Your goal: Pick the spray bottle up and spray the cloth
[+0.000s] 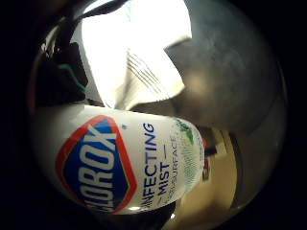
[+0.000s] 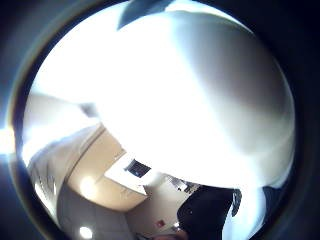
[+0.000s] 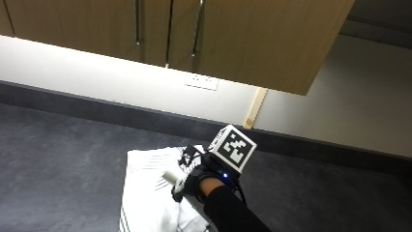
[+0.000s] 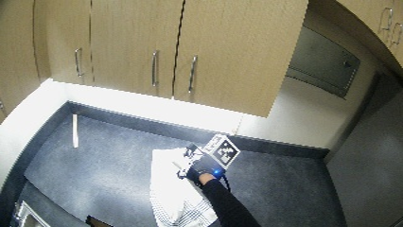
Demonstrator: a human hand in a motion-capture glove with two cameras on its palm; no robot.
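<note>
We see black-gloved right hand point(image 3: 205, 182) curled around white plastic Clorox spray bottle point(image 1: 124, 163) | bottle lifted above crumpled white striped cloth point(image 3: 149, 193) (on dark grey countertop point(image 3: 58, 164)) | wooden cabinets point(image 3: 193, 34) beyond

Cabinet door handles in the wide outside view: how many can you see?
4. Three handles hang on the wall cabinets above the counter: one at left, two close together. A fourth shows at the top right corner. Others may be out of frame.
</note>
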